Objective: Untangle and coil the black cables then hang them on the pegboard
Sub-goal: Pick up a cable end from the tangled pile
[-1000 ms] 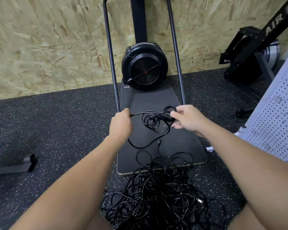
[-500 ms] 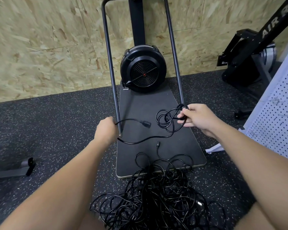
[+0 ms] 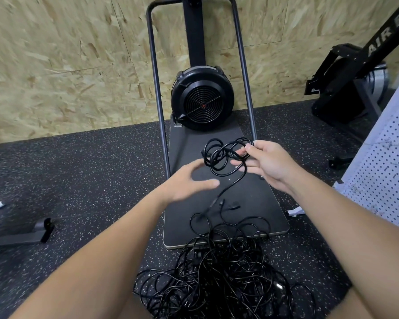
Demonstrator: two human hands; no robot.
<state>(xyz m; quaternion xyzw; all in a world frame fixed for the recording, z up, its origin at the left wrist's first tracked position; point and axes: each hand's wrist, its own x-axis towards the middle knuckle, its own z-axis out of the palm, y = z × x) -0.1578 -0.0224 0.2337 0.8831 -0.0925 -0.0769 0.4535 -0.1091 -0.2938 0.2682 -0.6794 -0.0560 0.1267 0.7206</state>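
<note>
Speckled black rubber floor [image 3: 78,176] fills the lower half of the frame, with a chipboard wall [image 3: 67,65] across the top. At centre stands a black exercise machine with a round fan housing [image 3: 202,101], a tall metal frame [image 3: 156,77] and a flat dark platform [image 3: 247,203] running toward the viewer. A white pegboard [image 3: 387,171] leans in at the right edge, with another black machine [image 3: 352,72] behind it in the upper right.

Just right of centre, the right hand [image 3: 267,163] pinches a small bundle of loops of black cable [image 3: 221,155], which hangs from its fingertips over the platform. One strand trails from the bundle down the platform toward the big heap. The left hand [image 3: 189,180] hovers just below and left of the loops, fingers spread and relaxed, holding nothing; its fingertips are close to the bundle but I cannot tell if they touch it.

At bottom centre, a large tangled heap of black cables [image 3: 217,279] lies on the floor, spilling onto the near edge of the platform, between the two forearms.
</note>
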